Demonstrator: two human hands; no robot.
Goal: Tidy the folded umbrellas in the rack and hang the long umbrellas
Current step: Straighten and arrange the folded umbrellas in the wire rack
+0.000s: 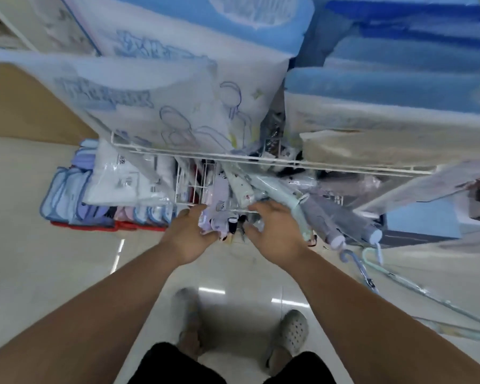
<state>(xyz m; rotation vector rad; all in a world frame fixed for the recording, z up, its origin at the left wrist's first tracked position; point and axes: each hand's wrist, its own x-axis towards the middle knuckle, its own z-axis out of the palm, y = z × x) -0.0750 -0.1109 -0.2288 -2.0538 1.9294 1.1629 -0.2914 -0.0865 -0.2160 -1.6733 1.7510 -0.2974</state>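
1. Head view, as I see it: the white wire rack [261, 159] is straight ahead, its near edge right at the knuckles. Floor [53, 259] stretches off to the left, and long umbrellas [363, 273] hang just beside it on the right.
2. Folded umbrellas [241, 187] are piled mid-rack. The left hand [190, 234] grips a lilac folded umbrella [215, 221] at the near edge. The right hand [275, 231] curls over the pile, and I can't tell if it holds anything.

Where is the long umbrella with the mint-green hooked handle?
The mint-handled umbrella is right of the right hand in the head view, beside a blue-handled umbrella, below the grey folded umbrellas.
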